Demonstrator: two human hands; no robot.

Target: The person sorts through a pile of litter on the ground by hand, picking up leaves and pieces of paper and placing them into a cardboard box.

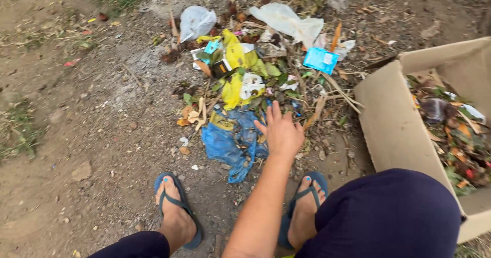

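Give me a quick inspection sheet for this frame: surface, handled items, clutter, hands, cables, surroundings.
Surface: bare dirt ground, pebbles, sparse grass.
Handled items: blue plastic bag, crumpled, under the fingers.
Clutter: litter pile of yellow wrappers, white bags, dry leaves, sticks.
Hands: one hand open, spread on the pile; left or right cannot tell; no other hand seen.
Cables: nothing seen.
Surroundings: cardboard box, open, part filled with leaves and litter; feet in blue flip-flops.

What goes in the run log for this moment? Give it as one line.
right hand: open, reaching onto blue plastic bag | left hand: out of view | litter pile: on dirt | cardboard box: holding litter
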